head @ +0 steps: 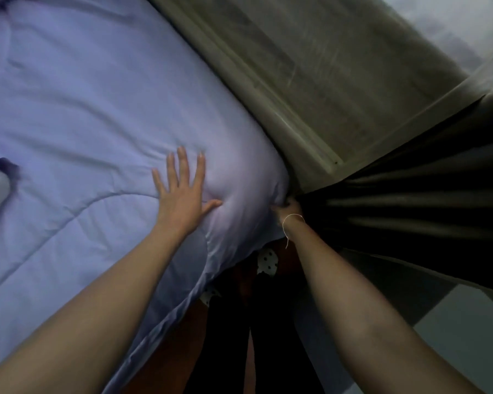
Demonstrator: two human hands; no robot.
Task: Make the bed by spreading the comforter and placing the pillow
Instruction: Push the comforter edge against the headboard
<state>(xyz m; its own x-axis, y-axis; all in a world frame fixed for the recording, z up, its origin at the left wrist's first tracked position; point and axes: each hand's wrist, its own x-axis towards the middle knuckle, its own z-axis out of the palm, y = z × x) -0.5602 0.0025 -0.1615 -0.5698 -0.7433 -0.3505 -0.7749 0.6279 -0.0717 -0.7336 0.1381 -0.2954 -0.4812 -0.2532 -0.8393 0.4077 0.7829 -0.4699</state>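
Comforter [77, 109] covers the bed top, mostly spread, with shallow creases and a fold at the left edge. Near corner by the curtain [410, 200] isn't squared yet, so I'd call spreading nearly done. No pillow in view; that step looks pending. Left hand [182, 191]: flat, fingers splayed, pressing the fabric near the corner. Right hand [289, 207]: fingers curled, pinching the corner edge, arm extended, thin bracelet [292, 217] on wrist.

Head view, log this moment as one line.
left hand flat, pressing pale blue quilted comforter | right hand gripping its corner | pillow unseen
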